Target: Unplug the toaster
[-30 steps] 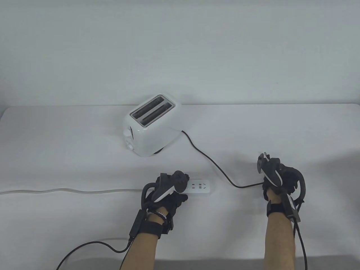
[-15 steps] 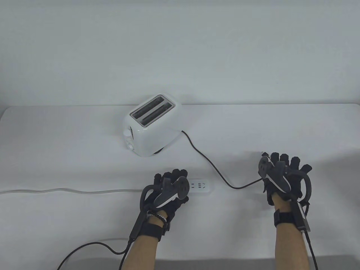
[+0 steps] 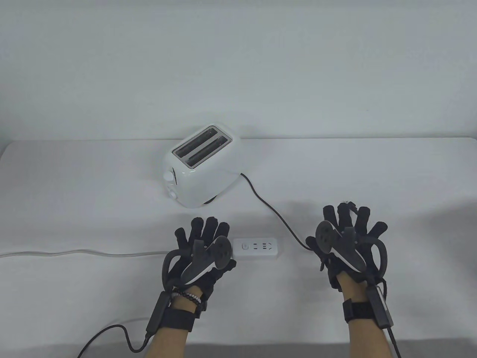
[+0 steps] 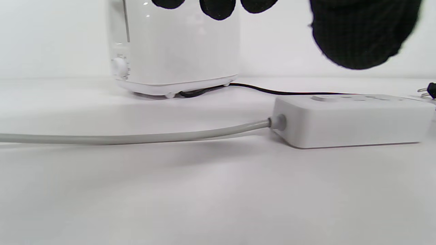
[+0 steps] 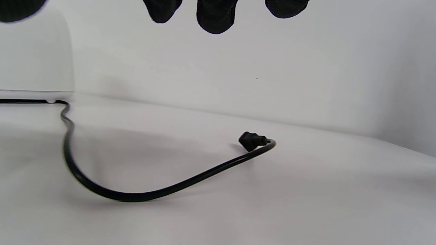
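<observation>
The white two-slot toaster (image 3: 199,166) stands at the table's back centre. Its black cord (image 3: 272,210) runs right across the table and ends in a black plug (image 5: 251,140) that lies loose on the table, away from the white power strip (image 3: 255,248). The strip's sockets show nothing plugged in. My left hand (image 3: 201,242) is just left of the strip, fingers spread, holding nothing. My right hand (image 3: 346,231) hovers over the end of the cord, fingers spread, holding nothing. In the left wrist view the strip (image 4: 351,119) and the toaster (image 4: 177,47) are close ahead.
The strip's grey cable (image 3: 74,253) runs left off the table and also shows in the left wrist view (image 4: 136,137). A white wall rises behind the table. Thin black glove leads (image 3: 111,332) trail from both wrists at the front edge.
My right hand has opened, let go of the cord end and shifted left. My left hand has come off the power strip, moved left and spread its fingers.
</observation>
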`<state>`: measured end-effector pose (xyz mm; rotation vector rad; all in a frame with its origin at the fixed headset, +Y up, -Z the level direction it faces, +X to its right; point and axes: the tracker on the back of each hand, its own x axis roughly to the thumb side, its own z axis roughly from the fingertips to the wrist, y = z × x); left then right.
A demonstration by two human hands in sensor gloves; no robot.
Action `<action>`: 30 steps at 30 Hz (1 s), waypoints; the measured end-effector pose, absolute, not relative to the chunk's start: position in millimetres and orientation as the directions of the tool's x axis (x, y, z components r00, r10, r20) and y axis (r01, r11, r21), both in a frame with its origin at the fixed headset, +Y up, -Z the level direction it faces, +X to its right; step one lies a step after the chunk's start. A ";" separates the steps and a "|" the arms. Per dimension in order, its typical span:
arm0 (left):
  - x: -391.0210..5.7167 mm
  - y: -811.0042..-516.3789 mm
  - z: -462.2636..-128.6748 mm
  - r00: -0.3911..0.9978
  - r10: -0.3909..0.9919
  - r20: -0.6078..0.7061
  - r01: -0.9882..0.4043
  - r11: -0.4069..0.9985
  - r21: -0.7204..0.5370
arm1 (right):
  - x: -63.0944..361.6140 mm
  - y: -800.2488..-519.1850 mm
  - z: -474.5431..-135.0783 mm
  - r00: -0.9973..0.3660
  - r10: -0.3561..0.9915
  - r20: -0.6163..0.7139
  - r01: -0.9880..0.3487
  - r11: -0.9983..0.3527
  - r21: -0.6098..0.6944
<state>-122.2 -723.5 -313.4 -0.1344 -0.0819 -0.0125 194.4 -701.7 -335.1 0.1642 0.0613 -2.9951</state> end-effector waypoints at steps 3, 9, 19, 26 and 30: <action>-135.6 -725.8 -307.4 0.998 0.001 0.064 0.007 0.991 -0.131 | 180.5 -703.5 -329.0 -0.989 -0.123 -0.081 0.127 -0.991 -0.040; -145.5 -737.6 -302.8 0.998 0.034 0.054 -0.026 0.990 -0.140 | 159.7 -715.7 -317.3 -0.994 -0.102 -0.030 0.103 -0.994 -0.046; -139.1 -746.7 -305.9 0.997 0.059 0.046 -0.050 0.983 -0.179 | 149.0 -734.3 -303.7 -0.998 -0.061 0.033 0.060 -0.997 -0.038; -137.6 -746.8 -304.5 0.996 0.075 0.045 -0.066 0.983 -0.168 | 147.8 -737.5 -301.3 -0.997 -0.053 0.053 0.052 -0.998 -0.026; -133.7 -747.8 -304.9 0.996 0.067 0.054 -0.057 0.984 -0.171 | 151.2 -737.9 -300.4 -0.998 -0.050 0.043 0.049 -0.999 -0.024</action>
